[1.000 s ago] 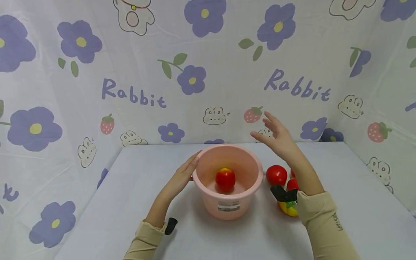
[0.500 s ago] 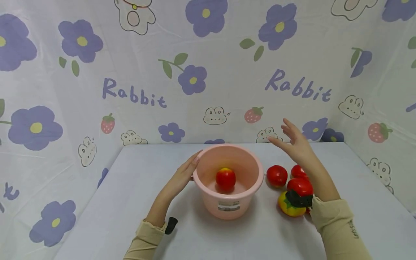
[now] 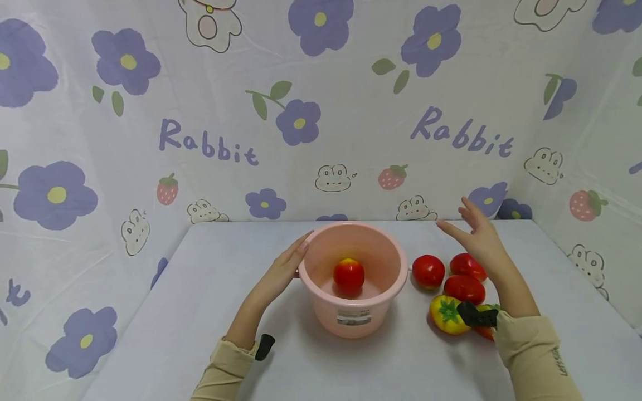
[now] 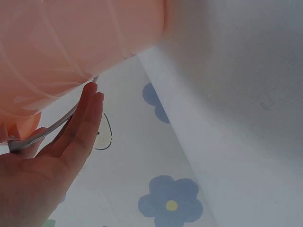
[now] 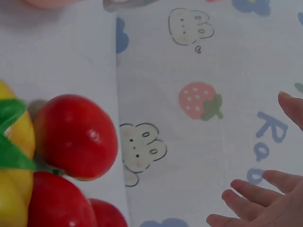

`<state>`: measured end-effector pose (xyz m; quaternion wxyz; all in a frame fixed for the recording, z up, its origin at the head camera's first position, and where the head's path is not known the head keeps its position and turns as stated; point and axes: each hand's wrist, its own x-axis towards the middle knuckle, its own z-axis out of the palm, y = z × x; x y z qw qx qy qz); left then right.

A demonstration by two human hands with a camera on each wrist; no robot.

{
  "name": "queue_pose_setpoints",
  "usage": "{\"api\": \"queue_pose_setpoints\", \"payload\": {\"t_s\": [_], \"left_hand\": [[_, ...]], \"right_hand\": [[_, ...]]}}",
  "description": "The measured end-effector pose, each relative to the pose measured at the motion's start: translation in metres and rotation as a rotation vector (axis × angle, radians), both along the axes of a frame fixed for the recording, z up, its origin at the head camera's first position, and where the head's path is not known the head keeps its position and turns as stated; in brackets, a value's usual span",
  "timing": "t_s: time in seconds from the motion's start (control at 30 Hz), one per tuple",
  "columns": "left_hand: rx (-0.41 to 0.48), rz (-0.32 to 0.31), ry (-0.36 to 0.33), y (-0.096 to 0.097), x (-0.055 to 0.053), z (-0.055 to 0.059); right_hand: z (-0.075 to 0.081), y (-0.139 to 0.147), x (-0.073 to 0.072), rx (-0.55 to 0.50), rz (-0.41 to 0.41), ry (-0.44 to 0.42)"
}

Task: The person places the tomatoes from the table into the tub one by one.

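Observation:
A pink bucket [image 3: 326, 314] stands on the table, with one red tomato [image 3: 348, 278] with a yellow top lying inside. Against the bucket's left side rests my left hand [image 3: 278, 278], fingers straight. In the left wrist view the bucket's thin grey handle [image 4: 52, 130] runs past the thumb and behind the fingers [image 4: 87, 118]. My right hand [image 3: 481, 239] hangs in the air, fingers spread, holding nothing. Below it, right of the bucket, several tomatoes lie together: a round red one [image 3: 428, 272], longer red ones [image 3: 464, 289] and a yellow one [image 3: 446, 314] with green leaves.
A white table [image 3: 241, 245] carries everything. Behind it and at its sides hangs a white cloth [image 3: 351, 133] printed with flowers, rabbits and strawberries. A black wrist mount [image 3: 476, 316] partly hides the nearest tomato [image 3: 485, 331].
My right hand has moved right and down, away from above the bucket's right side, uncovering more of the tomatoes. My left hand and the bucket have stayed in place.

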<state>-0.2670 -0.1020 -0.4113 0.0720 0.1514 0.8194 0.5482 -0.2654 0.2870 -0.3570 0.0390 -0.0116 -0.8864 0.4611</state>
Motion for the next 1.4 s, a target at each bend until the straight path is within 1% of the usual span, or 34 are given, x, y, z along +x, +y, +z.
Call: {"api": "queue_pose_setpoints", "payload": {"t_s": [0.13,0.4,0.5,0.7,0.9,1.07,1.3,1.4], "left_hand": [[0.006,-0.006,-0.002,0.0,-0.001,-0.001],[0.013,-0.006,0.001,0.0,-0.001,-0.001],[0.012,-0.007,0.0,-0.001,-0.001,-0.001],[0.016,-0.018,0.007,0.0,-0.001,-0.001],[0.01,-0.022,0.009,-0.001,-0.002,-0.001],[0.007,-0.024,0.011,-0.002,-0.003,-0.001],[0.009,-0.018,0.012,-0.002,-0.002,-0.001],[0.012,-0.016,0.011,-0.002,-0.001,-0.002]], "right_hand": [[-0.009,0.009,-0.003,-0.008,-0.03,-0.013],[-0.026,0.022,-0.005,-0.034,-0.063,-0.04],[-0.036,0.027,-0.007,-0.047,-0.086,-0.071],[-0.053,0.038,-0.012,-0.028,-0.12,-0.137],[-0.064,0.044,-0.015,-0.047,-0.126,-0.182],[-0.074,0.048,-0.017,-0.038,-0.124,-0.238],[-0.085,0.051,-0.018,-0.015,-0.106,-0.291],[-0.09,0.053,-0.017,-0.021,-0.113,-0.315]]}}
